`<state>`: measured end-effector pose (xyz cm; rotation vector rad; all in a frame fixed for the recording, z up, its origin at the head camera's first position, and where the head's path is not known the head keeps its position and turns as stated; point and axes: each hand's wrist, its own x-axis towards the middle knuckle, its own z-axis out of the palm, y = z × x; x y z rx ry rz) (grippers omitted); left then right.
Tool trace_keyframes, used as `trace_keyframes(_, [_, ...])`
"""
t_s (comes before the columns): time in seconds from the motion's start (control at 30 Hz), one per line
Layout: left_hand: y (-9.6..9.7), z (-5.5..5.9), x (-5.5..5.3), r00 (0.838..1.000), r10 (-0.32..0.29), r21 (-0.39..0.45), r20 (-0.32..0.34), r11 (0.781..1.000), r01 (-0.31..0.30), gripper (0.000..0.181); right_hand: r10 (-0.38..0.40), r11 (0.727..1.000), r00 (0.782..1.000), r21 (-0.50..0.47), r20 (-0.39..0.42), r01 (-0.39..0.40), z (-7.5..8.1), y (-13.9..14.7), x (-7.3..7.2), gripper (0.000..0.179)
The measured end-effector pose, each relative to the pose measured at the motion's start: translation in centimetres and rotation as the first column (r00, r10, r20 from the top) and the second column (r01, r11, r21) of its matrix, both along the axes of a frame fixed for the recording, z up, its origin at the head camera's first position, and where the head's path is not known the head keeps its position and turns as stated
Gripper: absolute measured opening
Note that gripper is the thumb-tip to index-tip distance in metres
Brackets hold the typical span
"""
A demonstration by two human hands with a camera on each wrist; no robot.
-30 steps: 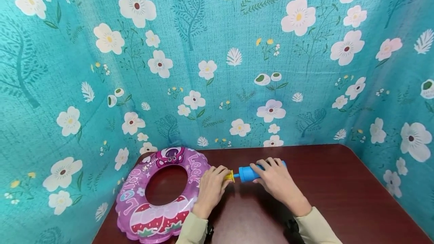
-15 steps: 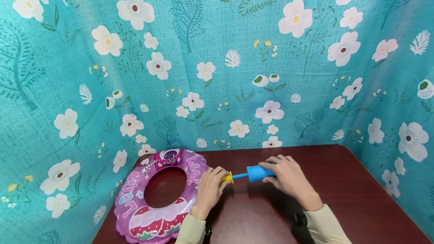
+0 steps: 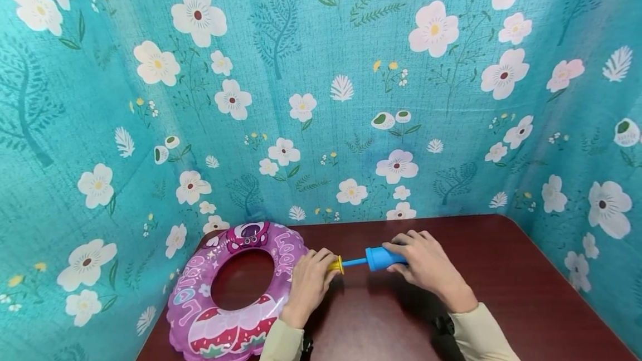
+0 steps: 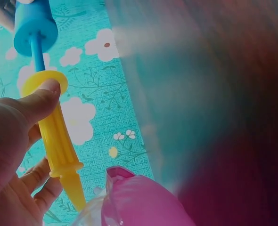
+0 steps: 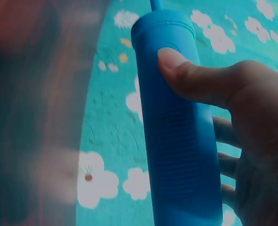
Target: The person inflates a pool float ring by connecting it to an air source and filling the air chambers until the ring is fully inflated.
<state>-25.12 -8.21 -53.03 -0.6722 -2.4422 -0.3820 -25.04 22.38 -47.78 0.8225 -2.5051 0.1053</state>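
A hand air pump has a blue barrel (image 3: 380,258), a thin blue rod (image 3: 354,262) and a yellow nozzle end (image 4: 59,134). My left hand (image 3: 308,283) grips the yellow end, thumb against its flange. Around the blue barrel curl the fingers of my right hand (image 3: 428,263), with its thumb lying along the side in the right wrist view. A length of rod shows between barrel and flange. The purple inflatable swim ring (image 3: 193,316) lies beside my left hand. In the left wrist view the tapered yellow tip reaches clear plastic on the ring; whether it sits inside a valve, I cannot tell.
The dark red-brown table (image 3: 366,322) lies under both hands, and its right edge slopes away at the far right. A teal flowered curtain (image 3: 321,149) hangs behind the table and at both sides.
My right hand has moved right with the blue barrel, exposing more of the rod. The left hand keeps the yellow end nearly where it was. Little differs in the last half second.
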Motion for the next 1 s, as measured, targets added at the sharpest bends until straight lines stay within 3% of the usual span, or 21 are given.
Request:
trace_keyframes(0.23, [0.3, -0.5, 0.0, 0.999, -0.014, 0.0, -0.035, 1.0, 0.014, 0.023, 0.025, 0.998, 0.997, 0.06, -0.073, -0.021, -1.7, -3.4, 0.4, 0.051])
trace_keyframes(0.47, [0.3, -0.6, -0.2, 0.998, -0.025, -0.002, -0.065, 1.0, 0.025, 0.022, 0.049, 0.999, 0.992, -0.01, -0.115, -0.051, -2.9, -4.8, 0.5, 0.052])
trace_keyframes(0.63, [0.0, -0.3, -0.1, 0.999, -0.018, 0.023, -0.041, 1.0, 0.019, 0.02, 0.041, 0.997, 0.997, -0.063, -0.066, -0.045, -2.0, -3.2, 0.0, 0.053])
trace_keyframes(0.83, [-0.2, -0.2, 0.0, 1.0, -0.009, 0.043, -0.022, 0.999, 0.01, 0.022, -0.031, 0.993, 0.999, -0.111, 0.031, 0.034, -0.2, 0.7, -0.3, 0.055])
trace_keyframes(1.0, [-0.2, -0.2, -0.1, 1.0, 0.002, 0.056, -0.017, 0.998, -0.001, 0.023, -0.083, 0.988, 0.996, -0.125, 0.045, 0.088, 0.7, 3.1, -0.2, 0.056])
